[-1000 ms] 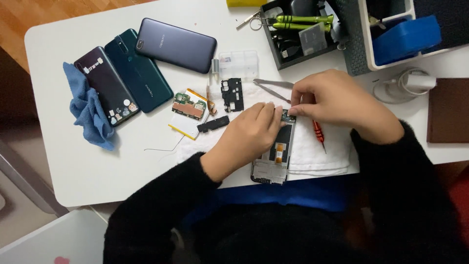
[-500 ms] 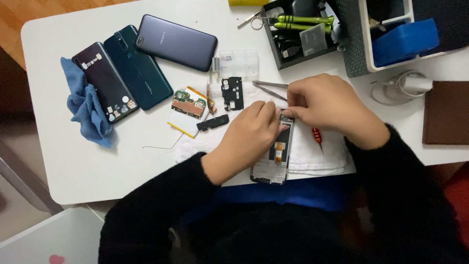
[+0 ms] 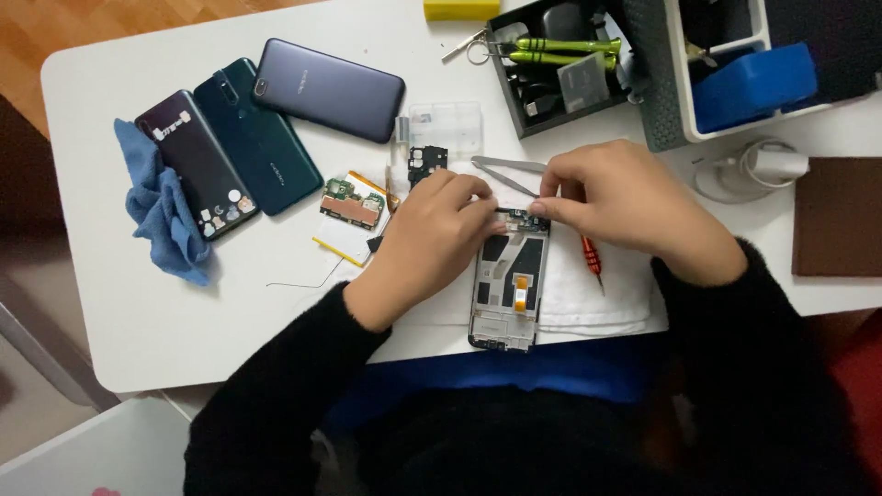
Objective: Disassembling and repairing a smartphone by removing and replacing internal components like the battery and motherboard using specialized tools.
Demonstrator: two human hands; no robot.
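Two hands pinching top of one opened phone frame (image 3: 508,285): left hand (image 3: 430,241), right hand (image 3: 625,204). Left of left hand: three phones (image 3: 266,129), one blue cloth (image 3: 158,207), one circuit board (image 3: 351,200). Underneath: white towel (image 3: 588,298), white table (image 3: 138,312); wooden floor (image 3: 101,20) beyond.

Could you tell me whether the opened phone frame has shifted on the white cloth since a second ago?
No. The opened phone frame lies at the same spot on the white cloth, beside the orange screwdriver.
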